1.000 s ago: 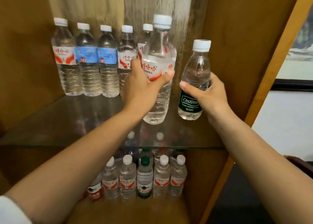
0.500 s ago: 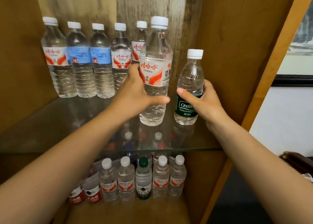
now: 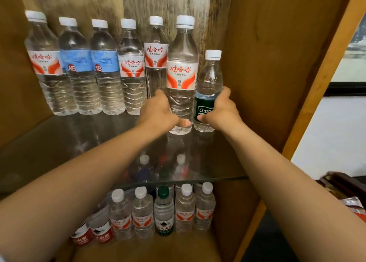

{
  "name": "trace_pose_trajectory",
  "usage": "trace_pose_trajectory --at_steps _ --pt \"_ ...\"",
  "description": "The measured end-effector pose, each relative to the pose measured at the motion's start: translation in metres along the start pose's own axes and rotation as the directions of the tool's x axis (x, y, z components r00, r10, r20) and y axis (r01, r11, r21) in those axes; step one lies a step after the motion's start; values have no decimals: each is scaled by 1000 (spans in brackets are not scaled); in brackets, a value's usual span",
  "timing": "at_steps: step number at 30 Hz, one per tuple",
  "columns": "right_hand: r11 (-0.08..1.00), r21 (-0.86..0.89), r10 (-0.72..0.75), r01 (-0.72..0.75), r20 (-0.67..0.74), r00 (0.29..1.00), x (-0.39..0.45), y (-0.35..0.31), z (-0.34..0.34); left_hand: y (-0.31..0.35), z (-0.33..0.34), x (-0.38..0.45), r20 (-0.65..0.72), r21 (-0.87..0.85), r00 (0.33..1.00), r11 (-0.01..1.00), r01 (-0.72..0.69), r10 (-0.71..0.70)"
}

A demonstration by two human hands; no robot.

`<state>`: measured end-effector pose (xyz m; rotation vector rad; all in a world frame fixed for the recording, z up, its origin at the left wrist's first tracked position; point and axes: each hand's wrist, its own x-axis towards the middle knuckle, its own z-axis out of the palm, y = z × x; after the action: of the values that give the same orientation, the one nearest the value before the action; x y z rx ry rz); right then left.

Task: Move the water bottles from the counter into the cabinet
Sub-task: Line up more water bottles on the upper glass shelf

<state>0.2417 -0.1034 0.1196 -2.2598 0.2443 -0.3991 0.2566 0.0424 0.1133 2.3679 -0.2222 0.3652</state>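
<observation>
Both bottles have travelled deeper onto the glass shelf (image 3: 59, 143) since a second ago, from near its front edge to the row at the back. My left hand (image 3: 158, 113) is wrapped around the lower body of the tall red-label bottle (image 3: 182, 73), thumb across its front; my right hand (image 3: 219, 109) grips the small green-label bottle (image 3: 210, 79) at its label. Each seems to rest on the glass, the tall one at about 12 o'clock, the small one just beside it toward 1 o'clock, against the cabinet wall (image 3: 267, 63).

I judge this the placing step, nearly finished. Next I should loosen both grips and draw back straight, without nudging neighbours.

Counting the upper shelf: seven bottles, four tall red-label ones, two blue-label, one green-label. On the lower shelf (image 3: 158, 248) I make out seven at the front, with more behind them that I cannot count.
</observation>
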Motion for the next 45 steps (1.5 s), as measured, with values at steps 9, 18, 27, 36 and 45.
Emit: trace_pose_trajectory --at_steps 9,18,27,36,45 --pt "995 -23 96 -98 -81 992 43 -2 21 14 32 30 -202 45 978 997 62 -52" --pt "988 -102 103 -114 -104 989 67 1 25 23 50 45 -291 101 955 990 95 -62" --pt "986 -105 120 -130 -93 988 84 3 27 22 57 59 -321 269 947 958 103 -12" --pt "991 -62 115 -117 -38 993 89 5 26 23 58 64 -291 300 957 949 96 -5" --pt "995 -18 100 -100 -6 995 93 10 30 28 55 65 -229 228 971 966 122 -69"
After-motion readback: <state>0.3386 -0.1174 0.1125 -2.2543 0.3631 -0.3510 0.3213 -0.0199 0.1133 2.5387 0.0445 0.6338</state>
